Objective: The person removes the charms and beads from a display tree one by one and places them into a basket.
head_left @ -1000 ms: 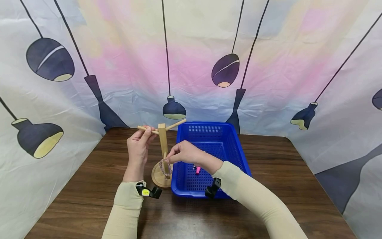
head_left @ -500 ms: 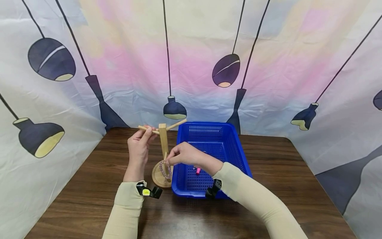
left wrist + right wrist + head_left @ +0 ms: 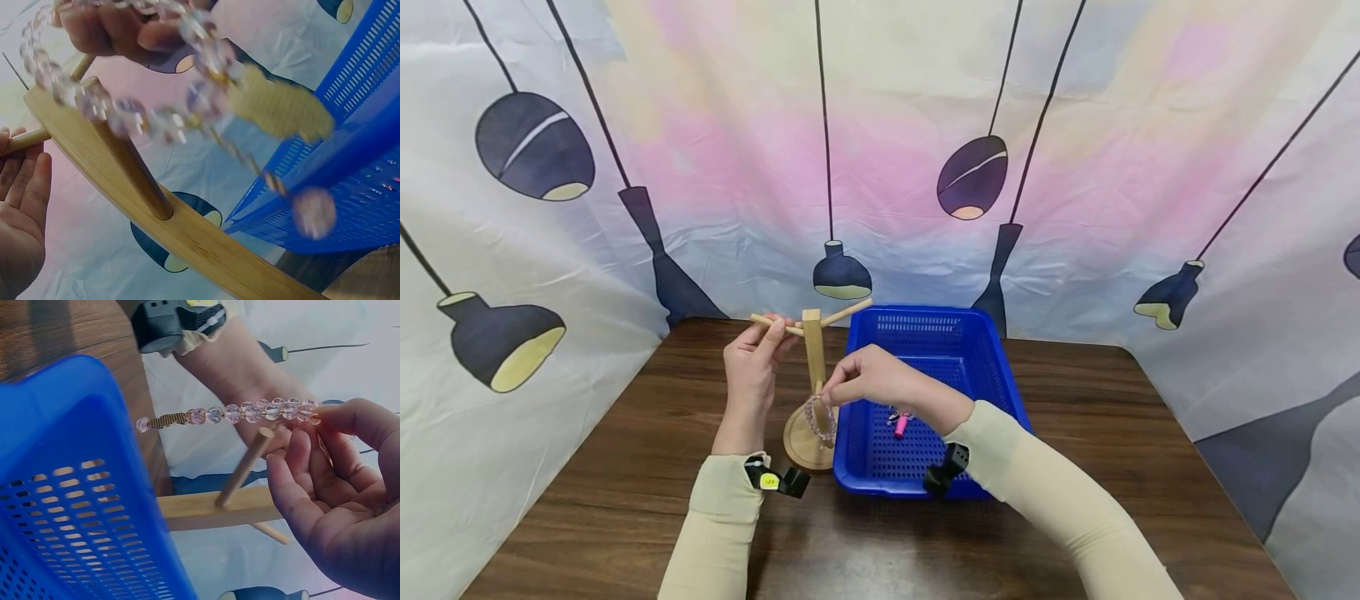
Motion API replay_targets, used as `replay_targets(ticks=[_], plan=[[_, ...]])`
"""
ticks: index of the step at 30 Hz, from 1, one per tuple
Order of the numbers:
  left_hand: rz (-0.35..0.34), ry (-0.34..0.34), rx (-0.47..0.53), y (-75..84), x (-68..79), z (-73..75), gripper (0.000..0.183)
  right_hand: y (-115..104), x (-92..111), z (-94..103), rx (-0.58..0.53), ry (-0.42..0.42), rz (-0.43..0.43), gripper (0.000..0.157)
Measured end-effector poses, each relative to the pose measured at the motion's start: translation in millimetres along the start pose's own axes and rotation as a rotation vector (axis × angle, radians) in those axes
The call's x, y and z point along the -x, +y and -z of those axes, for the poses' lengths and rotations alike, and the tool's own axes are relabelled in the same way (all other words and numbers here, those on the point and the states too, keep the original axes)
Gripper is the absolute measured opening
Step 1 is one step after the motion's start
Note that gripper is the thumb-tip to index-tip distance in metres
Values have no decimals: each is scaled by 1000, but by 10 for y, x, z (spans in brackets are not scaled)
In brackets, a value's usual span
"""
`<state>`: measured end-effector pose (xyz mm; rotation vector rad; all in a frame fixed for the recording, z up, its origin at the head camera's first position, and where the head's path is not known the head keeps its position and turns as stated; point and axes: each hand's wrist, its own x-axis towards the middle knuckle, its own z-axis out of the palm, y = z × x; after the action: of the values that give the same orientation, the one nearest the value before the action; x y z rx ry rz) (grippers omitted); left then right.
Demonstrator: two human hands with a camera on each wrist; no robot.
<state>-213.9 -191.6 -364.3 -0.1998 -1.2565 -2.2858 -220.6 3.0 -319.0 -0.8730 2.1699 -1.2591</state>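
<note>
A bracelet of clear pink beads [image 3: 232, 413], with a ribbed gold charm [image 3: 167, 420] and an end bead, hangs as a loop from my right hand [image 3: 876, 379]. Thumb and index finger pinch its top. The loop is in front of the tip of a lower peg [image 3: 245, 465] on the wooden stand [image 3: 815, 354]; in the right wrist view it looks apart from that tip. My left hand [image 3: 751, 364] holds an upper left peg [image 3: 762, 319] of the stand between thumb and fingers. The stand's round base [image 3: 803, 450] rests upright on the table.
A blue perforated basket [image 3: 1011, 387] stands right beside the stand, under my right forearm. Inside lie a pink item [image 3: 900, 427] and small beaded pieces. Another upper peg [image 3: 848, 312] points right toward the basket. The wooden table [image 3: 1105, 433] ends at a printed curtain.
My right hand has shifted slightly right and up with the bracelet. The left hand keeps its hold on the peg. The head view has turned a little.
</note>
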Motion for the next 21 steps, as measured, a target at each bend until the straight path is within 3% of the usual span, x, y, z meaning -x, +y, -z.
replay_targets(ticks=[10, 21], plan=[[-9, -5, 17, 13, 5, -11, 19, -117, 84, 164, 10, 21, 3, 14], [4, -2, 11, 6, 9, -8, 17, -42, 118, 311, 6, 49, -9, 13]])
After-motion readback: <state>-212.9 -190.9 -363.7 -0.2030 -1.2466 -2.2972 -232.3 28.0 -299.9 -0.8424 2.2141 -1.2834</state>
